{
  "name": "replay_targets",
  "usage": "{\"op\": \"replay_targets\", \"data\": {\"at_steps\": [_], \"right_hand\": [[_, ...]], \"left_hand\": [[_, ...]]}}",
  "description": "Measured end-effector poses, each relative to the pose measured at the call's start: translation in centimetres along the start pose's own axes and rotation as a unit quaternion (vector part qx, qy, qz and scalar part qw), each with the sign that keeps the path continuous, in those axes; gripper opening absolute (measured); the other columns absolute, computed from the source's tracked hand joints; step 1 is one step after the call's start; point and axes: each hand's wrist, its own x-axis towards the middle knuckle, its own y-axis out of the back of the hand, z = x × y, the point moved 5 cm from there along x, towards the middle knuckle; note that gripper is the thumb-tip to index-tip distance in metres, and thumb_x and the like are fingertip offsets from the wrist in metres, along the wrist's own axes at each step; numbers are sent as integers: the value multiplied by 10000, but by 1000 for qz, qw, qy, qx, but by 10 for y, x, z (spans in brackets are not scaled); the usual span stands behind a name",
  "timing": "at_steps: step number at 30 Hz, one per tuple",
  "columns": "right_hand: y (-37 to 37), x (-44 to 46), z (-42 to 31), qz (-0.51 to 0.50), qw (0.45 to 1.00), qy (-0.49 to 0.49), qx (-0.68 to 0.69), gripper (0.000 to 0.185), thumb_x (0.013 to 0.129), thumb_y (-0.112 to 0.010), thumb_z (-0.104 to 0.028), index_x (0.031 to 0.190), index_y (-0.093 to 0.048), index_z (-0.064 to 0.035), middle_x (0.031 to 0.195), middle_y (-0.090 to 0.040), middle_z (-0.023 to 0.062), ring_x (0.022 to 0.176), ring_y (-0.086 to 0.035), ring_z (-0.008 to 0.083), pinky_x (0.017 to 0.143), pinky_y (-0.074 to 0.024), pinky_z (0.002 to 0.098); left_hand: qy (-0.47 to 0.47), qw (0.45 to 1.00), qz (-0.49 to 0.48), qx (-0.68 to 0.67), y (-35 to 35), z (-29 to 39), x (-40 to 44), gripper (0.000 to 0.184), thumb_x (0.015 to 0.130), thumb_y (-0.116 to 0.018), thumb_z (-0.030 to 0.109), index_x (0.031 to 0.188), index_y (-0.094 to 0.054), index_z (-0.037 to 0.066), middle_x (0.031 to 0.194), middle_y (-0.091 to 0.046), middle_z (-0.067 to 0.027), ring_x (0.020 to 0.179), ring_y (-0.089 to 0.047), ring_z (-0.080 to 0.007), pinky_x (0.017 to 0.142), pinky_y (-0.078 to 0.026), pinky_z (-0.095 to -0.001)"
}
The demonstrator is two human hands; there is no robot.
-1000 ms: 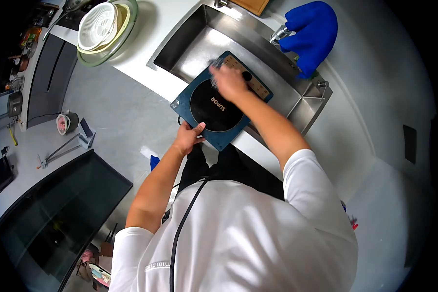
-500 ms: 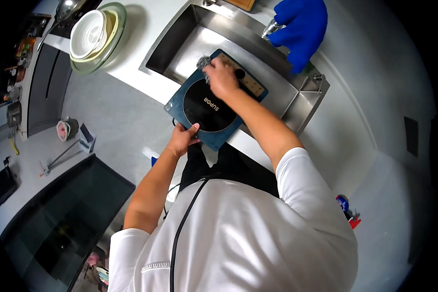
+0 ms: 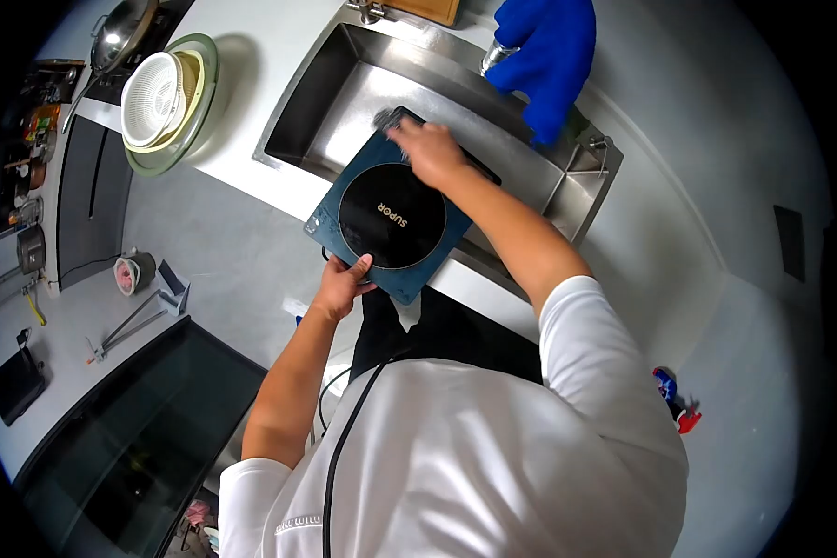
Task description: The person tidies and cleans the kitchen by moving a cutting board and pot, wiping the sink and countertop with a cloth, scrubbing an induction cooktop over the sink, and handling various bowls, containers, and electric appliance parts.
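Observation:
A dark blue induction cooktop [image 3: 330, 210] with a round black plate marked SUPOR sits partly over the sink's front edge, tilted. My left hand [image 3: 339, 285] grips its near left edge, thumb on top and fingers underneath. At the far end of the cooktop, my right hand [image 3: 430, 155] is closed on a grey scouring pad [image 3: 388, 120], blurred by motion, by the top corner. My hand and forearm cover part of that end.
Beneath the cooktop is a steel sink [image 3: 293, 110] with a tap base [image 3: 366, 11] behind it. A blue cloth [image 3: 553, 56] hangs at the back right. Stacked white and yellow colanders [image 3: 152, 98] stand in a green basin [image 3: 207, 100] on the left counter. A bin [image 3: 136, 272] stands on the floor.
The cooktop has tilted, so its button panel is now mostly out of sight. My right hand with the scouring pad stays at its far end. The whole view has shifted slightly.

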Motion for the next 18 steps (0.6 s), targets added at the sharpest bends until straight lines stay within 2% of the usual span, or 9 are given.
{"op": "replay_targets", "data": {"at_steps": [1, 2, 5, 9, 10, 14, 15, 16, 18], "right_hand": [[4, 1, 11, 40, 998, -48, 10, 473, 847, -564, -31, 1298, -643, -151, 1339, -600, 117, 1014, -628, 334, 912, -474, 467], [-2, -3, 4, 25, 998, -46, -16, 482, 842, -565, -26, 1302, -641, -148, 1352, -589, 112, 1021, -622, 339, 913, -475, 468], [6, -47, -4, 13, 999, 43, 25, 499, 828, -591, -13, 1304, -639, -153, 1437, -543, 87, 1075, -591, 307, 951, -448, 455], [23, -143, 38, -48, 998, 45, 22, 497, 838, -603, -18, 1306, -646, -180, 1467, -527, 61, 1061, -574, 289, 946, -436, 447], [24, -150, 42, -59, 997, 57, 12, 497, 841, -602, -18, 1307, -648, -185, 1470, -526, 56, 1056, -572, 286, 940, -436, 445], [19, -81, 49, -67, 993, 96, -11, 448, 907, -532, -64, 1314, -649, -212, 1462, -534, 65, 1109, -574, 286, 978, -430, 485], [5, -49, 52, -22, 992, 124, -23, 445, 908, -537, -69, 1313, -649, -218, 1454, -545, 78, 1103, -586, 294, 982, -436, 468], [9, -14, 45, -16, 994, 111, 16, 439, 906, -547, -72, 1306, -650, -219, 1449, -552, 79, 1110, -592, 303, 993, -439, 450], [5, 25, 37, -26, 995, 100, 11, 430, 900, -564, -77, 1295, -657, -220, 1448, -556, 68, 1112, -591, 304, 984, -445, 434]], "left_hand": [[4, 1000, 7, 4, -1, 0, -2, 497, 969, -689, 244, 1363, -432, 83, 1300, -608, -76, 1130, -628, -251, 906, -553, -473], [4, 1000, 13, 8, -2, 1, -4, 501, 969, -690, 245, 1366, -433, 82, 1304, -606, -77, 1133, -627, -252, 908, -551, -473], [6, 1000, 8, 5, 1, 3, 1, 513, 965, -694, 245, 1373, -431, 79, 1318, -598, -79, 1146, -620, -256, 906, -549, -469], [3, 1000, 9, -6, -3, 5, -3, 533, 961, -700, 239, 1385, -418, 79, 1341, -583, -84, 1167, -607, -258, 907, -549, -465], [-9, 1000, 23, -11, -3, 6, -3, 451, 965, -694, 196, 1329, -448, 96, 1248, -625, -66, 1061, -653, -218, 829, -588, -432], [-8, 1000, 15, 6, -5, 11, -4, 469, 970, -683, 194, 1352, -436, 80, 1258, -624, -76, 1063, -653, -234, 849, -588, -436], [-2, 1000, 14, 9, -4, 8, -3, 504, 969, -686, 209, 1373, -417, 75, 1296, -601, -86, 1107, -632, -247, 885, -571, -459], [3, 1000, 13, 13, -2, 5, -2, 540, 967, -689, 224, 1395, -398, 71, 1333, -578, -96, 1151, -611, -261, 921, -554, -483], [3, 1000, 14, 22, -3, 7, -1, 579, 963, -696, 244, 1415, -383, 64, 1374, -553, -109, 1198, -589, -274, 965, -534, -507]]}}
